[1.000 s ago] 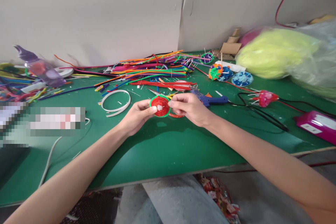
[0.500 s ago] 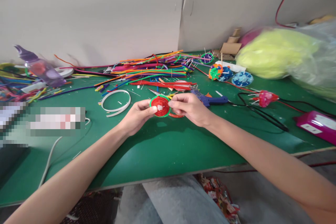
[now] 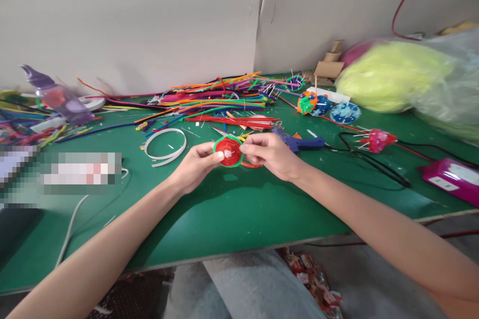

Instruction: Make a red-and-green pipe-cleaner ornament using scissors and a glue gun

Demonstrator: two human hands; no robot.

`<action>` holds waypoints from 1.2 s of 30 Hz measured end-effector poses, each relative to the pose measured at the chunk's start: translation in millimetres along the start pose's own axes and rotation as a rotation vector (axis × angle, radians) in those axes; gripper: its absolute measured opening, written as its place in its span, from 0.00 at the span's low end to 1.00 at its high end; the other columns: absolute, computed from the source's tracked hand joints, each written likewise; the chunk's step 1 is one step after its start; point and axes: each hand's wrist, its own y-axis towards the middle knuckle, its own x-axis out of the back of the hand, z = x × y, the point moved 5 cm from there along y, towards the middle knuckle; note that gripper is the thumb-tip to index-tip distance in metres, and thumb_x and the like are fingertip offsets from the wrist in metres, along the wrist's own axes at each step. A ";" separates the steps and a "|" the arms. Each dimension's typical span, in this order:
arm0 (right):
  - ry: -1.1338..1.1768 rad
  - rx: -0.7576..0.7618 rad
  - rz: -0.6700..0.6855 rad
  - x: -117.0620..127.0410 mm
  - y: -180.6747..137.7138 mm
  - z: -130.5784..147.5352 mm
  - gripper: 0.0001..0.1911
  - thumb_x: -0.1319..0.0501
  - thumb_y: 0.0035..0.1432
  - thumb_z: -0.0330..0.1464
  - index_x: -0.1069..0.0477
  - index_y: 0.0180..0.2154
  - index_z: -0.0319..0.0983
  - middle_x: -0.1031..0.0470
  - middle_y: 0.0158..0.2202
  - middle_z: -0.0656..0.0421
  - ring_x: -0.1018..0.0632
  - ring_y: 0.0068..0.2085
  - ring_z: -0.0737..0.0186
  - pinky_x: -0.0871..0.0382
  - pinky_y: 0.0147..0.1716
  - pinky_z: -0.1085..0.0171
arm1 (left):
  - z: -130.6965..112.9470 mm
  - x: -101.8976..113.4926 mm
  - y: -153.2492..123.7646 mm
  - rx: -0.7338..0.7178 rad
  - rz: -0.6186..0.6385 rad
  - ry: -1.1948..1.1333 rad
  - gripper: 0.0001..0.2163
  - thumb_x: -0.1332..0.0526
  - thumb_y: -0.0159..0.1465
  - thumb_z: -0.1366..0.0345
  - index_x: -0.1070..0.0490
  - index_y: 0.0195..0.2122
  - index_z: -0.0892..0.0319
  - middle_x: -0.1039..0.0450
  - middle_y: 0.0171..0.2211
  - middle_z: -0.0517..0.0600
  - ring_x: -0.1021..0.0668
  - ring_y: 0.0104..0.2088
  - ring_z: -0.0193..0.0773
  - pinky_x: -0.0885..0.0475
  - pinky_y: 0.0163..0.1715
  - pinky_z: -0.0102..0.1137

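Two bare hands meet over the green tabletop [image 3: 239, 229], with one small round disc, coiled in red with a bright green rim [image 3: 234, 158], raised between them. The left hand [image 3: 196, 165] pinches the disc's left side — thumb across the front, fingers behind — a grip that probably serves to steady it and leave most of its face open to view. A whitish lump sits near the middle of that face, by the thumb tip. The right hand [image 3: 272, 155] has thumb and forefinger drawn together at the right rim; whether they close on the rim or on something tiny cannot be told. Holding the disc upright, facing the wearer, seems to suit close work on its front.

Beyond the hands lies a bundle of thin red fuzzy stems [image 3: 224, 120], and behind it a heap of multicoloured stems [image 3: 217, 94], likely set there for easy reach. A loose white flat strip curled into a loop [image 3: 182, 152] rests near the left hand. Just past the right hand lies a blue plastic gun-shaped tool [image 3: 305, 143] — its handle pointing right, perhaps for that hand's convenience.
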 end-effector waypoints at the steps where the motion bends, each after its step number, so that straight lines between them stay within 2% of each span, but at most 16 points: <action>1: 0.001 0.000 0.001 -0.1 0.0 -0.1 0.20 0.33 0.54 0.39 0.36 0.19 0.37 0.38 0.15 0.66 0.41 0.18 0.75 0.52 0.18 0.69 | 0.0 0.0 0.0 0.002 -0.001 0.001 0.12 0.27 0.50 0.61 0.20 0.34 0.61 0.20 0.32 0.50 0.22 0.33 0.35 0.27 0.40 0.31; 36: 0.005 0.009 -0.003 0.1 0.1 -0.1 0.18 0.35 0.55 0.36 0.36 0.19 0.36 0.38 0.15 0.66 0.41 0.18 0.75 0.53 0.18 0.68 | 0.1 -0.1 -0.2 0.011 -0.019 -0.018 0.12 0.26 0.49 0.61 0.20 0.33 0.61 0.19 0.32 0.50 0.22 0.34 0.35 0.28 0.40 0.30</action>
